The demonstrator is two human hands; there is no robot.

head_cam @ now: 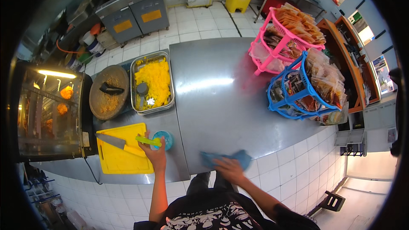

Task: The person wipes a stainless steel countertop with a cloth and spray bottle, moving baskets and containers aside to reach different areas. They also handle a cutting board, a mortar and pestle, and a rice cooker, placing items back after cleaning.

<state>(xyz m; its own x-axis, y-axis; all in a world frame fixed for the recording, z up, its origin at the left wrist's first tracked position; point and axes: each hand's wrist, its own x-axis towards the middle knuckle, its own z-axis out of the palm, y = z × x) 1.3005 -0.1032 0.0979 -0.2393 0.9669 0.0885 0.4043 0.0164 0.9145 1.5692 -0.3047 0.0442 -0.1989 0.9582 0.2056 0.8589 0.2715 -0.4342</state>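
Note:
My left hand (155, 154) grips a lime-green plastic utensil (147, 140), whose exact kind I cannot tell. It hovers above the right edge of a yellow cutting board (110, 163), beside a small round tub with blue contents (166, 138). A kitchen knife (111, 140) with a yellow handle lies across the board, its blade pointing left. Farther right, my right hand (229, 168) is on a blue cloth (242, 159) at the front edge of the stainless steel table (211, 111). Hand and cloth are slightly blurred, and part of the cloth is hidden under the fingers.
Behind the board are a stone mortar (94, 97) with crumbs and a black scoop, and a metal tray (173, 97) of yellow food. A lit glass food warmer (48, 111) stands left. Pink (279, 49) and blue (282, 108) plastic tiered racks hold bagged goods at right.

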